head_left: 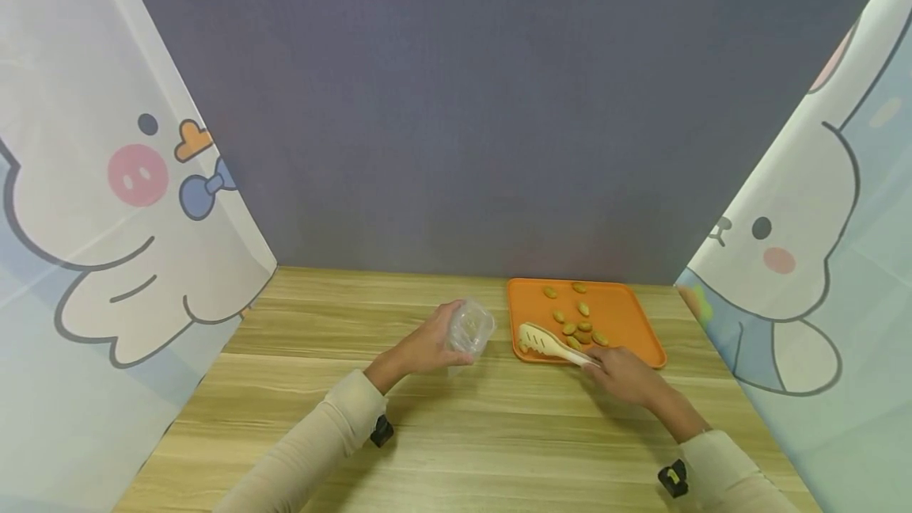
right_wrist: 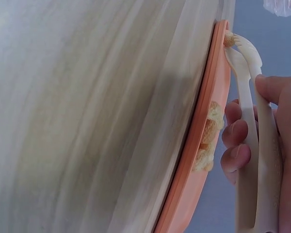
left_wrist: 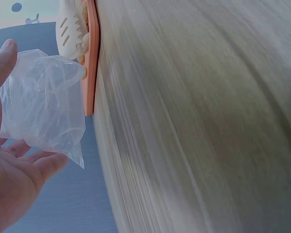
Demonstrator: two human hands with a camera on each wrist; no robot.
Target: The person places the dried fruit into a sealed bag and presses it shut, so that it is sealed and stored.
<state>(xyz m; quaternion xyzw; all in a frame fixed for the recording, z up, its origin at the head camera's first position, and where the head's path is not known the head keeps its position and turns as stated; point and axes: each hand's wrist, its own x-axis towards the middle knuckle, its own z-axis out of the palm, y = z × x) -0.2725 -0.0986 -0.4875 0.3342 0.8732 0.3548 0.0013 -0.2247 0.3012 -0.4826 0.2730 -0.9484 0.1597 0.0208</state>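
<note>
My left hand (head_left: 430,341) holds a clear plastic bag (head_left: 470,328) above the table, left of the tray; in the left wrist view the bag (left_wrist: 48,97) sits between the thumb and the other fingers. With my right hand (head_left: 621,373) I grip cream-coloured tongs (head_left: 552,343) with slotted ends. In the right wrist view one small brown snack piece (right_wrist: 229,38) lies between the tong tips. The tips are over the near left corner of the orange tray (head_left: 634,323). Several brown oval pieces (head_left: 583,327) lie on that tray.
A wood-grain table (head_left: 456,450) lies under everything. Behind it stands a grey panel (head_left: 456,117). Printed cartoon curtains close off the left side (head_left: 85,275) and the right side (head_left: 805,275).
</note>
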